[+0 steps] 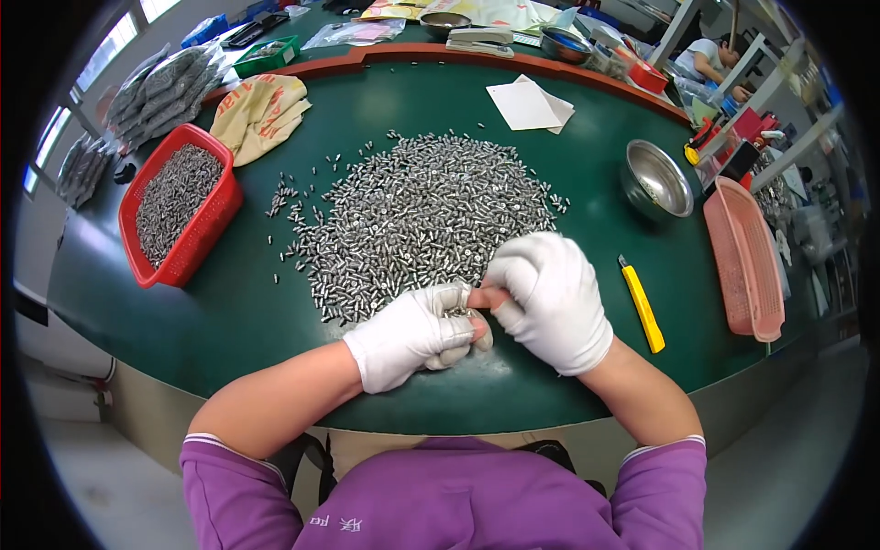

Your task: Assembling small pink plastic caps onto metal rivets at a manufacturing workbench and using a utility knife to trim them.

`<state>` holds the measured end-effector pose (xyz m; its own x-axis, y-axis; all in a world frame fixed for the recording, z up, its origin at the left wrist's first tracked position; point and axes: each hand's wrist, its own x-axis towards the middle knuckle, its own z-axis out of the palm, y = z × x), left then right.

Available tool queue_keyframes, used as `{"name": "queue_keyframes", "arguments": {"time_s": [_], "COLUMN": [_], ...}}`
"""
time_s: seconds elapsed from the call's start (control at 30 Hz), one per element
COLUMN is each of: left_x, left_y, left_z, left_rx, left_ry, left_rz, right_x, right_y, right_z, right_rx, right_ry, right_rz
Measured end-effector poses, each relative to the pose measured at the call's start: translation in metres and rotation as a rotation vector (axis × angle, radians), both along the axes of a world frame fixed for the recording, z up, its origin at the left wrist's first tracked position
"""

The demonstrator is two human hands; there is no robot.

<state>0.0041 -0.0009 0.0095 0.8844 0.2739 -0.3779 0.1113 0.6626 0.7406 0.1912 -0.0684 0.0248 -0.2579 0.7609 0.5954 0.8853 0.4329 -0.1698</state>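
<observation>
A wide pile of small silvery metal pins (pixel 422 211) lies on the green tabletop in front of me. At its near edge, my left hand (pixel 412 335), in a white glove with bare fingertips, is curled palm inward. A few greyish glints show between its thumb and fingers, seemingly some of the same small metal pins. Close against it on the right is my right hand (pixel 550 298), gloved in white too. Its fingers are bent and pinched together by the left fingertips, and whatever they hold is hidden.
A red plastic basket (pixel 229 192) full of metal pins stands at left, beside a beige cloth bag (pixel 261 117). To the right lie a yellow utility knife (pixel 643 307), a steel bowl (pixel 658 179) and a pink basket (pixel 744 261). White paper cards (pixel 530 103) lie behind the pile.
</observation>
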Motion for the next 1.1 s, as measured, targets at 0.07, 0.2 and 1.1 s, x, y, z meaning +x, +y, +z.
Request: {"name": "queue_keyframes", "arguments": {"time_s": [0.07,0.2,1.1], "left_x": [0.001,-0.002,0.000], "left_y": [-0.002,0.002,0.003], "left_z": [0.004,-0.004,-0.008], "left_rx": [-0.024,-0.049,-0.104], "left_ry": [0.005,-0.073,-0.165], "left_rz": [0.030,0.007,0.053], "right_x": [0.015,0.057,0.036], "right_y": [0.007,0.014,-0.014], "right_z": [-0.002,0.006,0.010], "right_rx": [0.116,0.263,-0.403], "right_ry": [0.022,0.068,-0.152], "right_rz": [-0.172,-0.374,0.001]}}
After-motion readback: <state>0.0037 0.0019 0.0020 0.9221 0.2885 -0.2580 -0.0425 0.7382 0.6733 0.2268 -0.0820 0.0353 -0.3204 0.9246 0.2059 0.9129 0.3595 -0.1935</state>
